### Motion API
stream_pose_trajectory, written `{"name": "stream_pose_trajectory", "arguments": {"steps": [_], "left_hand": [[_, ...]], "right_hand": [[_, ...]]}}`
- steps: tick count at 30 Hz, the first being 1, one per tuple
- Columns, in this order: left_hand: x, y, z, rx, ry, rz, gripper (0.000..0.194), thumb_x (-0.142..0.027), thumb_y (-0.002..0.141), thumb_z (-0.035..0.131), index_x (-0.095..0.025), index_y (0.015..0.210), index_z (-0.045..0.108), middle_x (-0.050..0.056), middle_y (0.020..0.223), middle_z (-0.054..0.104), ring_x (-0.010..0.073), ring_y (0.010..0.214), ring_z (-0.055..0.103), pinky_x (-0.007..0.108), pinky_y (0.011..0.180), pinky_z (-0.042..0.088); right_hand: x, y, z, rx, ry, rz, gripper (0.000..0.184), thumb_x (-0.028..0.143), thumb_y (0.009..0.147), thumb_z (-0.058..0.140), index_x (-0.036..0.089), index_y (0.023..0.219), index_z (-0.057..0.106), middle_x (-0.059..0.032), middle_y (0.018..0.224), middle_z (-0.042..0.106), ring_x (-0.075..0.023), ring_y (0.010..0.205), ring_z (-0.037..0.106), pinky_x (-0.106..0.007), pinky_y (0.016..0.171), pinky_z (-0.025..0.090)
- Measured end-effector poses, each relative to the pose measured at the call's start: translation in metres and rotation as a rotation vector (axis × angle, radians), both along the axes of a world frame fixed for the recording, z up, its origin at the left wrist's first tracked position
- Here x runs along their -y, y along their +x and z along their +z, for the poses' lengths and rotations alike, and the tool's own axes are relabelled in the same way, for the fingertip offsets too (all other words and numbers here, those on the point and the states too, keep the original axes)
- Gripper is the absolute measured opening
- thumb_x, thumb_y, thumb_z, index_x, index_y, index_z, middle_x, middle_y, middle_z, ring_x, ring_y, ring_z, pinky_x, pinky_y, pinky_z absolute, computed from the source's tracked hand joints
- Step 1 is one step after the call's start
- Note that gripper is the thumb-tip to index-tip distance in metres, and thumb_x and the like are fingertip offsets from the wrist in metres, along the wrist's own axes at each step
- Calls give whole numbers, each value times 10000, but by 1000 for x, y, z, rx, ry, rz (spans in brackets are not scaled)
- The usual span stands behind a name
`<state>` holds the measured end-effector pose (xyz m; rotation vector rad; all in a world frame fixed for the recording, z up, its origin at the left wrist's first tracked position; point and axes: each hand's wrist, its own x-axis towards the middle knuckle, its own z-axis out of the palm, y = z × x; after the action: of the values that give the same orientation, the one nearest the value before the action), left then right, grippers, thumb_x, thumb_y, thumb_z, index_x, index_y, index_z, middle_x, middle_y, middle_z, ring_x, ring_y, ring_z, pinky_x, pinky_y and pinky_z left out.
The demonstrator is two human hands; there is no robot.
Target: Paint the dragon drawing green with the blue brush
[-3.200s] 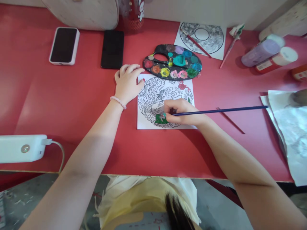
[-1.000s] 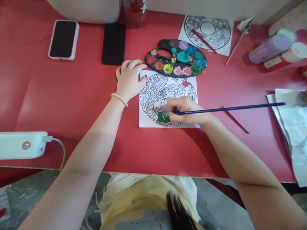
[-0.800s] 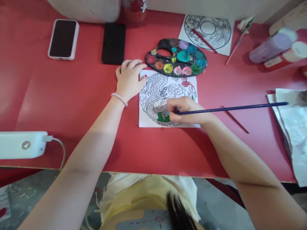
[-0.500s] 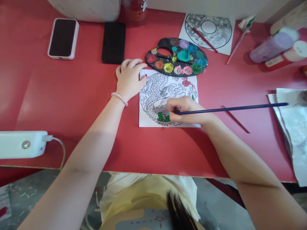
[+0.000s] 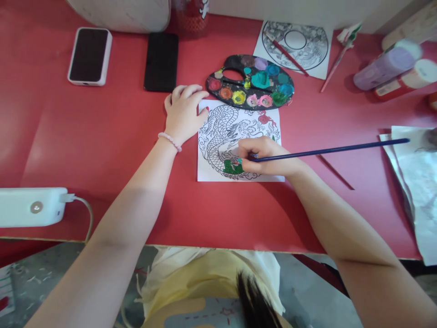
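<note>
A white sheet with a printed dragon (image 5: pixel 221 123) lies on the red table (image 5: pixel 218 214). It has a green patch low down and a red shape at its upper right. My right hand (image 5: pixel 262 155) rests on the sheet, pinching a long blue paintbrush (image 5: pixel 334 150). The brush's handle points right and its tip, by the green patch, is mostly hidden by my fingers. My left hand (image 5: pixel 185 109) lies with fingers spread at the sheet's upper left edge, thumb touching the paper. Just above the sheet sits a black palette (image 5: pixel 235 86) with several paint colours.
Behind the palette, a thin red brush (image 5: pixel 286 53) lies on a second printed sheet (image 5: pixel 317 45). Paint bottles (image 5: pixel 385 68) stand at right, above crumpled papers (image 5: pixel 413 182). Another thin brush (image 5: pixel 336 172) lies near my right forearm. A black phone (image 5: pixel 161 61), a white-cased device (image 5: pixel 90 56) and a power bank (image 5: pixel 34 207) are left.
The blue brush's handle end has tilted slightly upward, with a small shift of my right fingers. My left hand holds its place on the sheet. The whole view has shifted slightly.
</note>
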<state>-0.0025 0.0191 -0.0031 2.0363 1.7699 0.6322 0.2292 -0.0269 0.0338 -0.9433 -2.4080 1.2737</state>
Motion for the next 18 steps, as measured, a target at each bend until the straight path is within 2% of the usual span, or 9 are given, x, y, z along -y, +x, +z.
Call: {"name": "stream_pose_trajectory", "arguments": {"steps": [9,14,18], "left_hand": [[1,1,3,-41,27,0,405,-391,876,518,-405,1275,588,-16,1391,554,376,1407,304,633,1166,205],[1,0,3,-57,48,-6,408,-393,879,525,-443,1281,574,-31,1372,570,360,1399,321,616,1162,231],[0,0,1,-77,56,-13,385,-406,901,501,-418,1280,572,-16,1382,564,364,1401,325,620,1153,237]], "right_hand": [[-2,1,-2,-14,13,24,212,74,674,498,208,595,354,66,558,379,-74,537,334,-228,530,252],[-2,1,-3,-4,2,47,207,76,670,503,206,594,362,72,555,373,-70,528,323,-228,527,252],[-2,2,-3,-50,5,3,213,60,669,494,208,601,357,67,571,376,-73,544,334,-230,537,269]]}}
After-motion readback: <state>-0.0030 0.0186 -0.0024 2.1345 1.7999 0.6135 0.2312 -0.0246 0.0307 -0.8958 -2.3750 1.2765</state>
